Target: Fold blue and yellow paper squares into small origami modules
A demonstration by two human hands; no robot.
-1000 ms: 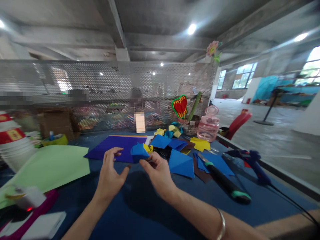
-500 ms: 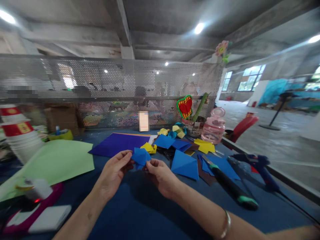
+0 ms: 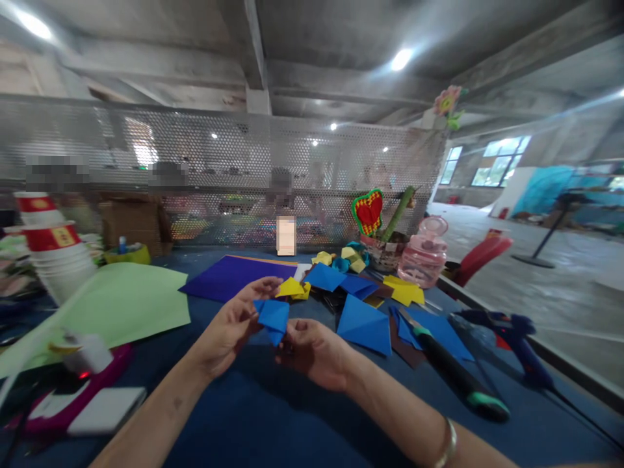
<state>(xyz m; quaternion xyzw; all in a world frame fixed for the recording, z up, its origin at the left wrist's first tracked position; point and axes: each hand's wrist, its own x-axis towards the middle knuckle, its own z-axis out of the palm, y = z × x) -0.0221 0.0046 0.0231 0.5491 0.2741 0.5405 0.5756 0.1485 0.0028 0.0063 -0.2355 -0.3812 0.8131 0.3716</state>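
Between my hands, above the dark blue tabletop (image 3: 234, 416), is a small folded piece of blue paper (image 3: 273, 318). My left hand (image 3: 229, 331) pinches its left corner, with the upper fingers raised behind it. At its lower right, the thumb and fingers of my right hand (image 3: 314, 348) are closed on the edge; those fingertips are partly hidden. Just behind lies a yellow folded paper (image 3: 293, 288). To the right are blue paper squares (image 3: 363, 325) with creases, and a utility knife (image 3: 453, 367) with a black and green handle rests across some of them.
A glue gun (image 3: 511, 331) lies near the right edge. Purple sheets (image 3: 229, 279) and a pale green sheet (image 3: 141, 299) cover the left back. A power strip (image 3: 92, 383) and stacked paper cups (image 3: 53, 250) stand left. A pink bottle (image 3: 423, 257) is beside a planter below the mesh screen (image 3: 219, 156).
The blue folded paper has turned in my fingers, a point now facing down. My left fingers have lifted and loosened somewhat. The whole view has shifted slightly, moving the background rightward.
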